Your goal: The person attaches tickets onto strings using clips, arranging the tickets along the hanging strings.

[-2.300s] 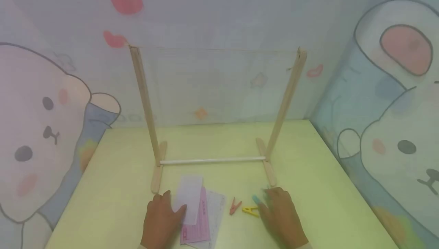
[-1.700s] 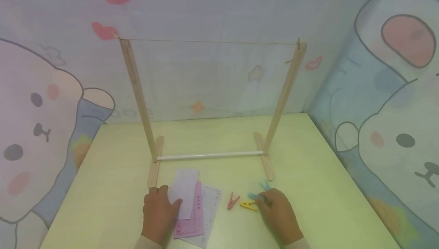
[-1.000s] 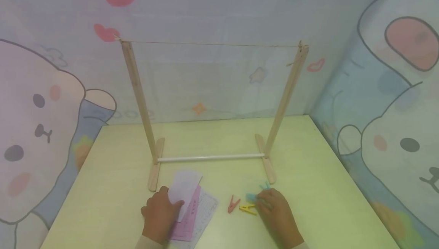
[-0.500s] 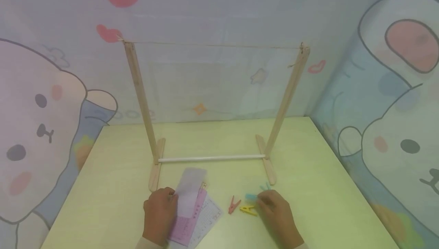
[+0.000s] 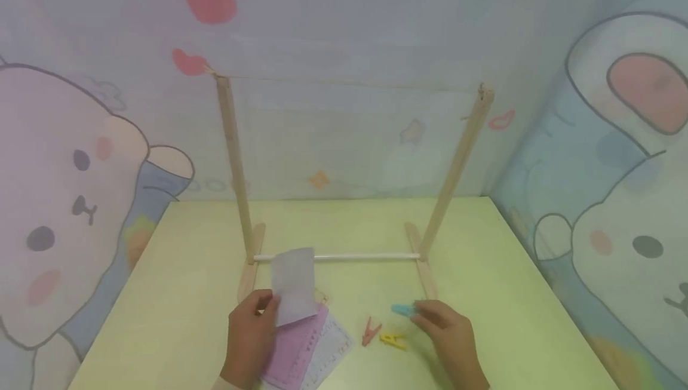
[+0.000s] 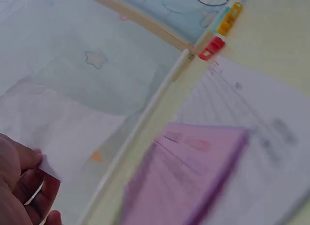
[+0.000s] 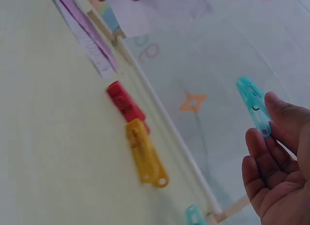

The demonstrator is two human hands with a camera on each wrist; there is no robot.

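Note:
My left hand (image 5: 250, 333) pinches a small sheet of white paper (image 5: 294, 285) by its left edge, thumb on top. The paper is raised over a pink printed slip (image 5: 290, 354) and a white printed sheet (image 5: 332, 351), which overlap on the table. Between thumb and fingertips, my right hand (image 5: 451, 335) holds a turquoise clothespin (image 7: 253, 106) above the table. Just left of that hand lie a red clothespin (image 7: 125, 104) and a yellow clothespin (image 7: 147, 154). A second turquoise clothespin (image 7: 195, 215) shows at the lower edge of the right wrist view.
Behind the hands stands a wooden frame, with a left post (image 5: 235, 166), a right post (image 5: 457, 169) and a white rod (image 5: 365, 257) low between them. A thin string (image 5: 344, 83) runs between the post tops. Cartoon-printed sheeting (image 5: 355, 139) surrounds the yellow table (image 5: 484, 258).
The left hand has lifted the white paper off the pink slip and tilted it up. The right hand has picked up one turquoise clothespin from the table. The printed papers have turned slightly.

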